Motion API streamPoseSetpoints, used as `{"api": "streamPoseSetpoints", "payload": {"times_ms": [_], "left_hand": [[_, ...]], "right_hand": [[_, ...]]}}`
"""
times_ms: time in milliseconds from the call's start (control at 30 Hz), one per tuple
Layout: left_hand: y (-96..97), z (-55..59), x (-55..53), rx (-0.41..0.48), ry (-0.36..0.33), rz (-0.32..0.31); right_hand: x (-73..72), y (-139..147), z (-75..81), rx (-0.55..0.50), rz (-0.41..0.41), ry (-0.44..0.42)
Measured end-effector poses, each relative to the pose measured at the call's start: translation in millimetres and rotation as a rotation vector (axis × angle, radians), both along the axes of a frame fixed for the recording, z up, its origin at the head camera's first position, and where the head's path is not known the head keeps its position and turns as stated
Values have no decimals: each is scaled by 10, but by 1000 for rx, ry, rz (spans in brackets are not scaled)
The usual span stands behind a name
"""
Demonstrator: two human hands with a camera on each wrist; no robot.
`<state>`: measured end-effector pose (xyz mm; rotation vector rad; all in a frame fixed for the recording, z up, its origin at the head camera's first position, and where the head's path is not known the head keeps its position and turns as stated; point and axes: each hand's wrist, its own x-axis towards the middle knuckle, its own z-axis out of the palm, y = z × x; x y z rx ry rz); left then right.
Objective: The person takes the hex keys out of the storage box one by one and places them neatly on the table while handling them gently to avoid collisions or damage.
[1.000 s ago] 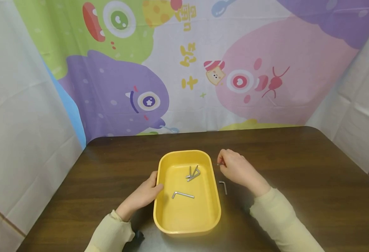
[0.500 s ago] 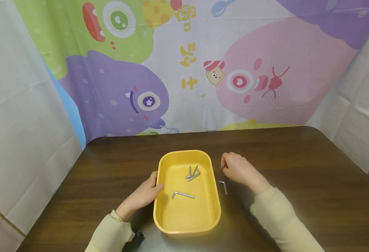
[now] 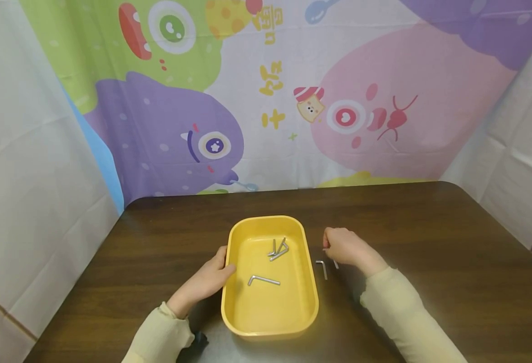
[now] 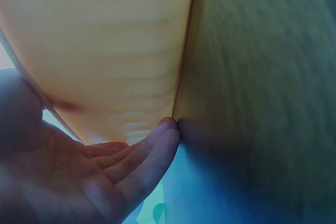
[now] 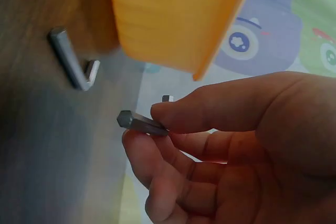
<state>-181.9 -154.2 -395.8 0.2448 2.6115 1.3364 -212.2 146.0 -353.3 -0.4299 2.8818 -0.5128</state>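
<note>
The left hand (image 3: 205,276) grips the tray (image 3: 276,310) by its side, and the right hand (image 3: 348,247) pinches a bent rod (image 5: 140,123) in its fingers.

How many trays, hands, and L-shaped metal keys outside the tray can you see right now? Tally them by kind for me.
Yellow tray: 1
Hands: 2 (left hand, right hand)
L-shaped metal keys outside the tray: 2 (loose key beside the tray, held key in the right hand)
Total: 5
</note>
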Motion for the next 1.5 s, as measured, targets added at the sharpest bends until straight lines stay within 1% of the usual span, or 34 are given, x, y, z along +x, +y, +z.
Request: {"api": "streamPoseSetpoints", "payload": {"times_ms": [267,467,633,967,1167,1500], "left_hand": [[2,6,3,15,-7,-3],[0,15,10,21,-13,-6],[-5,10,12,25,-18,-6],[-5,13,5,22,-16,-8],[-5,6,0,15,-9,-8],[-14,18,14,32,-16,-22]], "right_hand": [[-38,47,-97,37,-8,-96],[-68,58,-155,44,5,-120],[-75,53,-201,39,0,-133],[-107,59,-283,37,-6,-139],[-121,71,-305,51,-10,-135],[-112,56,-316,98,-4,-84]]}}
